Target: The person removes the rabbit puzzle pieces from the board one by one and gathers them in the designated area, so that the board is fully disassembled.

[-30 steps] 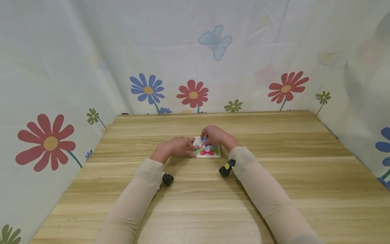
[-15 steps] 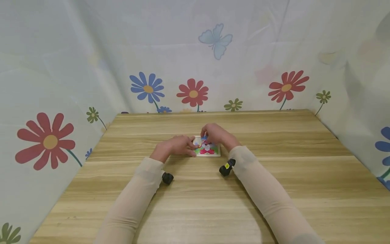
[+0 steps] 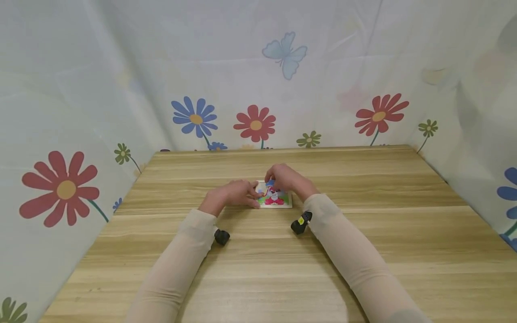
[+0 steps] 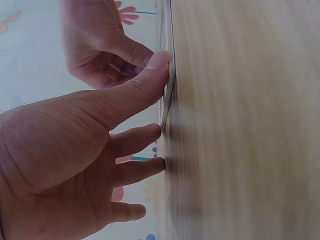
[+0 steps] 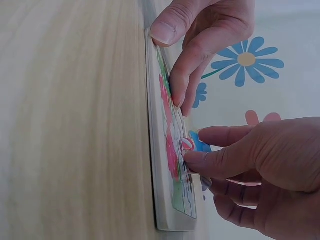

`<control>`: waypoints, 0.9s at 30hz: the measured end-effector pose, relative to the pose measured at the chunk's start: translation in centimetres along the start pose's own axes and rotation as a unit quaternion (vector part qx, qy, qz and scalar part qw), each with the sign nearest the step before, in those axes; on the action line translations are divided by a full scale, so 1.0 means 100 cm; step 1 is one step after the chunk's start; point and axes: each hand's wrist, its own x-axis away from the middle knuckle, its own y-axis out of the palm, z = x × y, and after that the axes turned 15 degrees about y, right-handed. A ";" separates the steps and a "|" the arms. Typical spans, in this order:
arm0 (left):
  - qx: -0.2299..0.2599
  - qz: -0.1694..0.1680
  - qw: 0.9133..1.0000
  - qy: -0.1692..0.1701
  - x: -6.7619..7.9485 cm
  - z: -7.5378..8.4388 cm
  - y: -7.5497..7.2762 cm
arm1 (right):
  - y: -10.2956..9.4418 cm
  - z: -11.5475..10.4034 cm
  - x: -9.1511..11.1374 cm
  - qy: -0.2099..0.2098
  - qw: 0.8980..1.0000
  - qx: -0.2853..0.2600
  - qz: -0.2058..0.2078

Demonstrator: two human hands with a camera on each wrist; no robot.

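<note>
A small picture puzzle board (image 3: 276, 201) with a pale frame lies flat on the table, showing a cartoon animal in pink and red on green. My left hand (image 3: 237, 193) rests at its left side, thumb on the near edge and a fingertip pressing on the picture; the other fingers are spread fairly straight. Over the far part of the board, my right hand (image 3: 285, 178) pinches a blue puzzle piece (image 5: 200, 144) between thumb and index finger. In the right wrist view that piece stands tilted up from the board. My right fingers partly hide it in the head view.
The wood-grain table (image 3: 258, 264) extends around the board on all sides. A white curtain (image 3: 226, 58) printed with flowers and a butterfly hangs behind the table and along both sides. A small black camera sits at each wrist.
</note>
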 end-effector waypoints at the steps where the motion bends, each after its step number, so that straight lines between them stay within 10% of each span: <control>1: 0.000 0.000 1.000 -0.001 0.000 0.000 0.000 | 0.000 0.000 0.000 -0.001 1.000 0.001 0.002; 27: 0.015 0.009 1.000 -0.013 0.000 0.001 0.001 | -0.033 0.052 0.009 -0.056 0.994 -0.090 0.003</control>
